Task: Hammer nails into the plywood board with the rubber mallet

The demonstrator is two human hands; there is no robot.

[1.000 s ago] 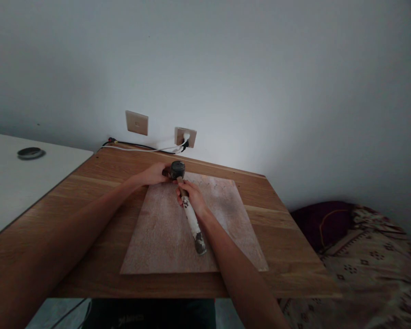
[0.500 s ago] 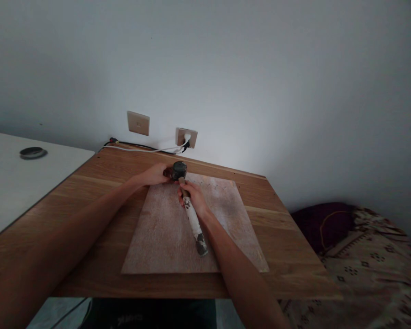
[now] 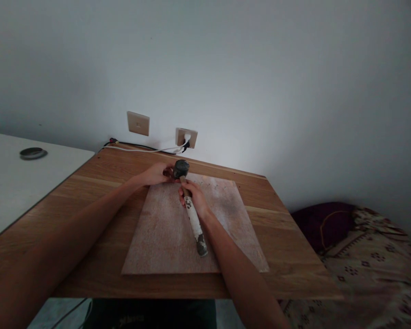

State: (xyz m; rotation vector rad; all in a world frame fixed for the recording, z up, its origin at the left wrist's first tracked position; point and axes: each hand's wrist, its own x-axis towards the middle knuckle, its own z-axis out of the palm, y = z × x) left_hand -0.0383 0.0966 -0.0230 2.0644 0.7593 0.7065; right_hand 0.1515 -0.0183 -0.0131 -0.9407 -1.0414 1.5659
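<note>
1. White surface [image 3: 51,187], far left, with a dark round fitting [image 3: 33,153]; it adjoins the wooden tabletop [image 3: 289,242].
2. Left hand [image 3: 155,173], at the far left corner of the board [image 3: 164,233]. Its fingers are bent toward the hammer head; whether they pinch a small piece or rest on the surface cannot be told.
3. Hammer [image 3: 192,213], over the middle of the board, dark head at the far edge, pale, worn handle slanting toward the viewer. Contact between head and board cannot be made out.
4. Right hand [image 3: 196,196], wrapped round the handle close below the head, a short grip. The step in hand appears to be close, controlled use of the hammer beside the left fingers; the next move would seem to call for steady aim, with those fingers kept clear of the head.
5. Patterned cloth [image 3: 373,269], far right, below the tabletop's level.
6. Comparison with half a second earlier: the hammer head lies slightly farther right and looks more tilted; the board and left hand are practically unchanged.
</note>
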